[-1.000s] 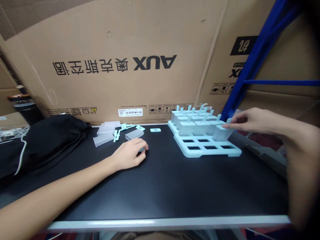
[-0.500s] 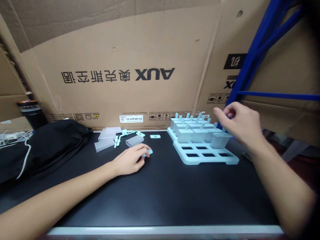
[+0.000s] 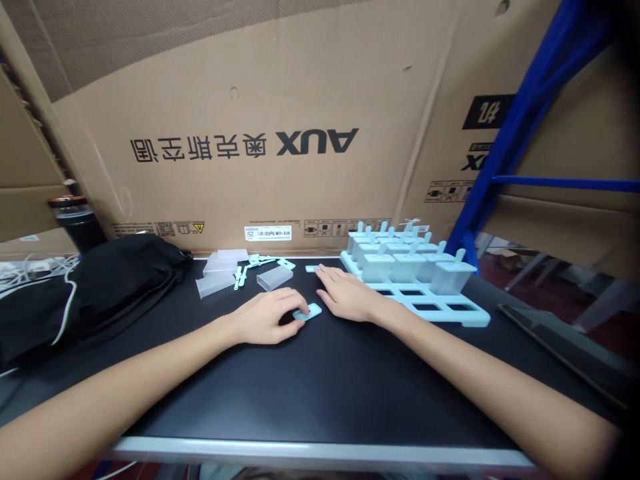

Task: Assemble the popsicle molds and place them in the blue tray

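My left hand (image 3: pixel 269 317) pinches a light-blue popsicle mold lid (image 3: pixel 314 311) by its near left edge, low over the black table. Just to its right, my right hand (image 3: pixel 350 293) reaches in with fingers extended. Its fingertips meet or cover part of a second flat blue lid (image 3: pixel 311 269) on the table; whether they grip it I cannot tell. Behind my left hand lies a clear mold sleeve (image 3: pixel 275 278) on its side. At the right, a light-blue rack (image 3: pixel 475 319) carries several upright molds (image 3: pixel 454 277) with lids and sticks; my right forearm hides part of its front.
More clear sleeves (image 3: pixel 215 285) lie at the back left beside loose blue sticks (image 3: pixel 241 276) and another lid (image 3: pixel 287 264). A black bag (image 3: pixel 125 283) and a dark tumbler (image 3: pixel 77 223) stand left. Large cardboard (image 3: pixel 250 80) closes the back; a blue metal frame (image 3: pixel 493 153) rises right.
My right hand has left the mold at the rack's front right corner and come left to the flat lid. My left hand's lid shows more now. The view has shifted slightly.
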Tool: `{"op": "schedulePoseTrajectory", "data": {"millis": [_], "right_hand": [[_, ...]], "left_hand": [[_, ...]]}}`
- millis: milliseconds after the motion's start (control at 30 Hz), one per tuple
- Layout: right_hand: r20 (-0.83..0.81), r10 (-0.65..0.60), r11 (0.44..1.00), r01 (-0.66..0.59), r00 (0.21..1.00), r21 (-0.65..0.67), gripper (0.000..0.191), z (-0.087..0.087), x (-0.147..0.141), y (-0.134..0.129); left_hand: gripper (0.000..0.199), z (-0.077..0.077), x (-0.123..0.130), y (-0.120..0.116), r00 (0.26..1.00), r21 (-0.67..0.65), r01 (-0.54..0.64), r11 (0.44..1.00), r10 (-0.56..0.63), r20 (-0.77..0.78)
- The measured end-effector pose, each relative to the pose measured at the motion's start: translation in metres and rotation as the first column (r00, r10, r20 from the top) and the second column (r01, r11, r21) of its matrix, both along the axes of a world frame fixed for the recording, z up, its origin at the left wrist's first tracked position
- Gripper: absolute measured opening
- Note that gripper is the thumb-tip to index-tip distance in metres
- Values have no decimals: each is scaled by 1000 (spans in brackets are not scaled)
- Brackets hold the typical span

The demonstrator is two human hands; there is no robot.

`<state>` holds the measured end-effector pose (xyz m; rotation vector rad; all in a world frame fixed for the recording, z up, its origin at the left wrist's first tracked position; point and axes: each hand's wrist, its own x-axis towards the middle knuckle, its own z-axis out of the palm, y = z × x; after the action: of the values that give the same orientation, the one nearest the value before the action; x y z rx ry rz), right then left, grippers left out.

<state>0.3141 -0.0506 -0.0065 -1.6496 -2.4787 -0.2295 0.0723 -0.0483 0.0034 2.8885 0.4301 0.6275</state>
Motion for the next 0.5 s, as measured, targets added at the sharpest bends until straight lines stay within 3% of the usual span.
{"op": "schedulePoseTrajectory", "data": {"millis": [100, 200, 267, 400, 500], "right_hand": [[-16, 37, 999, -37, 999, 10, 58, 2, 1, 2], [-89, 202, 978, -198, 975, 60, 47, 9, -5, -4], [-146, 338, 941, -333, 930, 61, 39, 14, -10, -11], [-193, 468, 879, -477, 863, -4, 30, 21, -22, -26], [-283, 385, 914, -406, 878, -16, 27, 21, -27, -32]], "left_hand": [[19, 5, -2, 4, 988, 110, -145, 983, 138, 76], [27, 5, -9, 17, 900, 210, -431, 878, 402, 166], [31, 1, -17, 29, 846, 203, -533, 821, 520, 120], [32, -6, -28, 45, 804, 45, -594, 803, 594, 17], [36, -5, -24, 44, 853, -96, -491, 866, 500, 149]]}}
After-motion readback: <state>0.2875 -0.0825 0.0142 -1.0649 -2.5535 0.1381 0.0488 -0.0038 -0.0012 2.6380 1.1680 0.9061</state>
